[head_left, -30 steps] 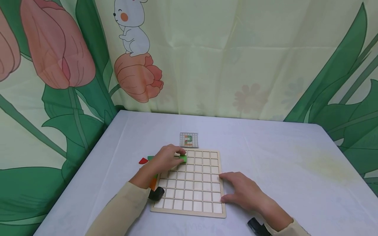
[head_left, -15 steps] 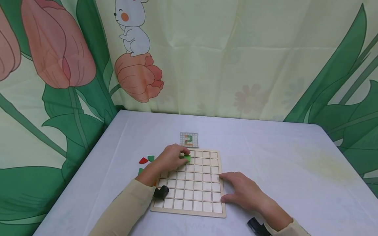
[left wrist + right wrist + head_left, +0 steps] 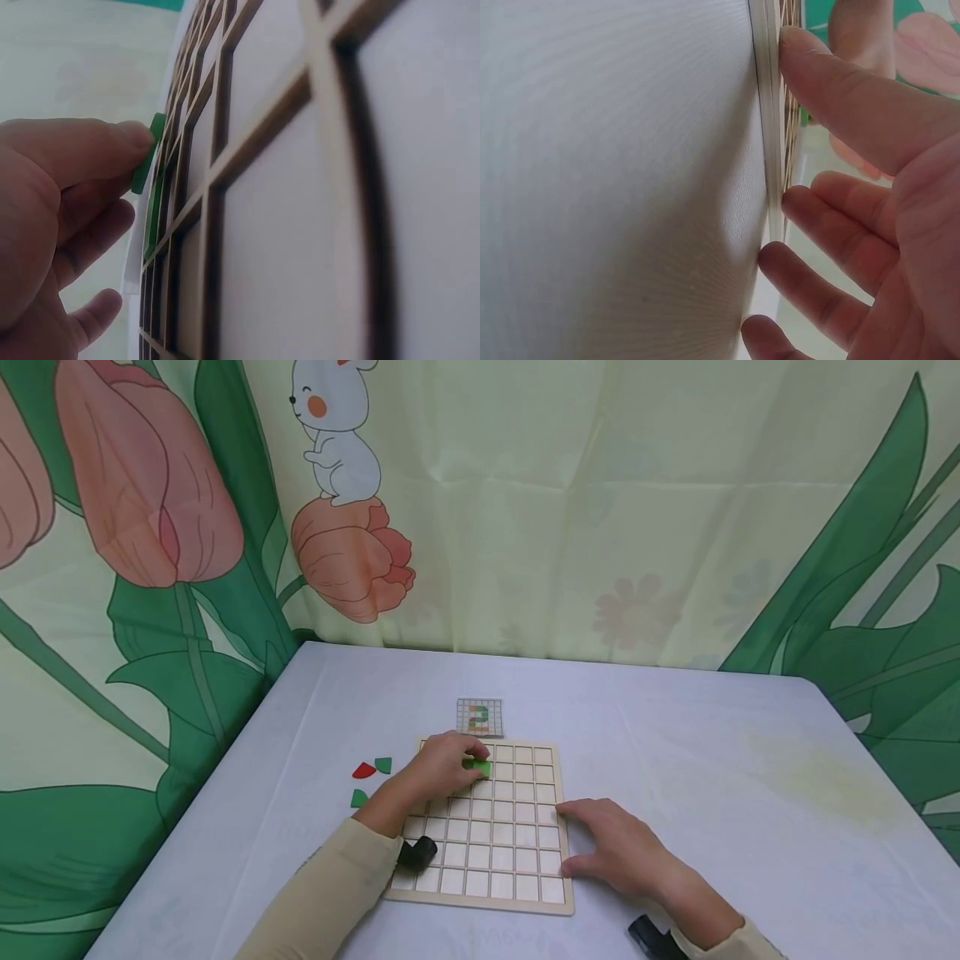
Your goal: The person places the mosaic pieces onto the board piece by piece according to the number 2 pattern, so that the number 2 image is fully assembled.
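My left hand (image 3: 444, 765) pinches a small green tile (image 3: 148, 155) over the far part of a wooden grid board (image 3: 480, 905). In the left wrist view the tile stands tilted against the grid bars, held between thumb and fingers. A second green piece (image 3: 153, 214) lies in the grid just below it. From the head only one green tile edge (image 3: 482, 768) shows beside the fingertips. On the board's right side, my right hand (image 3: 628, 850) rests with thumb and fingers spread, fingertips touching the frame (image 3: 771, 142).
Left of the board lie a red piece (image 3: 363, 770), a green quarter-round piece (image 3: 383, 765) and another green piece (image 3: 359, 798). Behind the board lies a small card (image 3: 480, 717) printed with a coloured figure on a grid. A white cloth (image 3: 712, 752) covers the table.
My left hand has shifted slightly right across the board's far rows with the green tile. Green pieces at the left have come out from behind its wrist. The right hand keeps its place.
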`<act>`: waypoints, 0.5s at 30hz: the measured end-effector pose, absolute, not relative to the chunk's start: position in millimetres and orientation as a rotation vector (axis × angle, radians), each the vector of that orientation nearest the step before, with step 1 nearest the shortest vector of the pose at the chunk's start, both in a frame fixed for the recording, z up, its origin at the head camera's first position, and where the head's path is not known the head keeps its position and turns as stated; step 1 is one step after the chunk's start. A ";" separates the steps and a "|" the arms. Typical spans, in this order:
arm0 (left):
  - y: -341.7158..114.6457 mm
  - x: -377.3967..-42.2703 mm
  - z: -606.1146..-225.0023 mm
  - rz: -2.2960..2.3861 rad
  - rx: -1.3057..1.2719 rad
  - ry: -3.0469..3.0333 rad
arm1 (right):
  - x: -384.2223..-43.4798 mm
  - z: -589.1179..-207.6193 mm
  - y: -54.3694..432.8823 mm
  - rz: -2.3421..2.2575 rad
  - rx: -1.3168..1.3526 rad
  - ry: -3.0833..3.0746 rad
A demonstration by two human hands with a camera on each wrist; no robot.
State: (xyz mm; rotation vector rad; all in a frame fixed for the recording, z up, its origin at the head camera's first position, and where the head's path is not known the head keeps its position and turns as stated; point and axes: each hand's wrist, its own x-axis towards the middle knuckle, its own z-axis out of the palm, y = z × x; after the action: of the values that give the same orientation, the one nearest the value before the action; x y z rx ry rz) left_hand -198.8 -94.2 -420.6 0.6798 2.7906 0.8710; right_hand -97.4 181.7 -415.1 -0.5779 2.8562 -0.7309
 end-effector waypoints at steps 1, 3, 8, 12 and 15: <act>-93.7 -198.6 -420.7 0.866 0.680 2.798 | -97.3 -415.0 181.7 -0.730 -0.579 2.858; -92.8 -198.2 -420.7 0.858 0.670 2.810 | -97.1 -414.9 181.6 -0.730 -0.579 2.859; -92.0 -197.5 -420.1 0.840 0.668 2.813 | -96.7 -414.4 181.8 -0.729 -0.577 2.861; -91.2 -198.1 -420.5 0.819 0.687 2.808 | -96.4 -414.2 181.9 -0.737 -0.576 2.861; -90.0 -198.4 -421.2 0.803 0.699 2.814 | -96.2 -414.1 181.8 -0.737 -0.581 2.864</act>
State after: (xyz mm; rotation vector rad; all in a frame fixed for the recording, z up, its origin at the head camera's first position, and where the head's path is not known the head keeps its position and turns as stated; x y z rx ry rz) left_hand -198.4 -90.0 -421.2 0.6990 2.8135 0.8031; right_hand -96.2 181.8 -414.1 -0.5807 2.8641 -0.7372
